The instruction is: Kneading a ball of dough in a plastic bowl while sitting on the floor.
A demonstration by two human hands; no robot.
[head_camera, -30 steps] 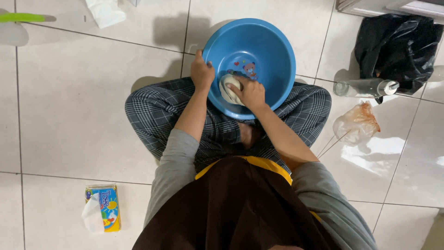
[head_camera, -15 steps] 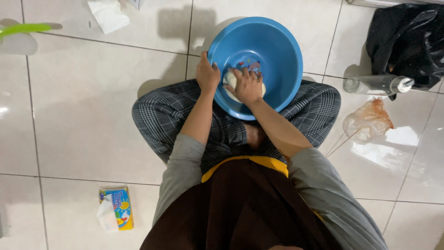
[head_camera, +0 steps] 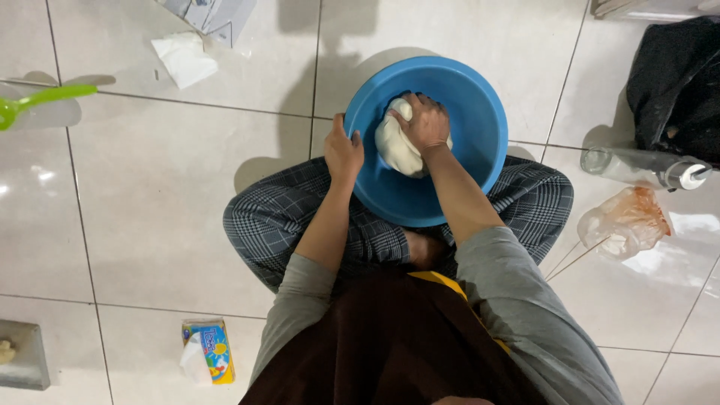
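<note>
Right hand (head_camera: 424,124): we press it, fingers curled, onto the white dough (head_camera: 396,145) in the middle of the blue bowl (head_camera: 480,135), upper centre of frame. Left hand (head_camera: 343,150): clamped on the bowl's left rim, steadying it. Step in hand, as we judge: kneading. Next move calls for folding and pressing against a firmly held bowl. Lower left: tissue pack (head_camera: 210,351).
</note>
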